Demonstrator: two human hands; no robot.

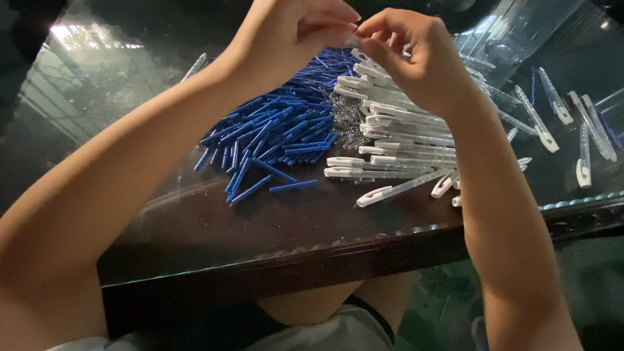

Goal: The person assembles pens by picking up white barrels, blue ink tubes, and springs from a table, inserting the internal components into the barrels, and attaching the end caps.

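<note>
Hands (354, 29) pinch, perhaps, a pen part (354, 40)

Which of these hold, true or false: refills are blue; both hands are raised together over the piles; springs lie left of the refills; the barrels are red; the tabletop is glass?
1. Refills are blue: true.
2. Left hand and right hand meet, raised above the piles: true.
3. Springs lie left of the refills: false, they lie right of them, beside the barrels.
4. Barrels are red: false, clear with white ends.
5. Tabletop is glass: true.

Pinched part (351, 40) (between hands) indiscernible
</note>
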